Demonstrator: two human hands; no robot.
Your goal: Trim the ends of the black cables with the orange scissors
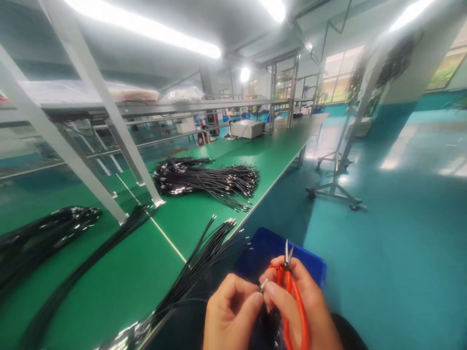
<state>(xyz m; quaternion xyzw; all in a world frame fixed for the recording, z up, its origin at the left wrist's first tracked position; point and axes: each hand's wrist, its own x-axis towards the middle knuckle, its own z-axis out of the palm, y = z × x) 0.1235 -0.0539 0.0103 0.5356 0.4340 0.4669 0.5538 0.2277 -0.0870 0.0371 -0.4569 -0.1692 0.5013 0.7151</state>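
A thin wire end (263, 285) is sitting near the bottom centre, above a blue bin (314, 265). The left hand (229, 313) is pinching it between thumb and forefinger; the right hand (302, 306) is meeting it fingertip to fingertip while gripping orange snips (292, 296), blades pointing up. Steadying the tip close to the fingers probably helps. Black wire bundles (204, 181) are lying on the green bench (120, 272) to the left. No readable writing is showing.
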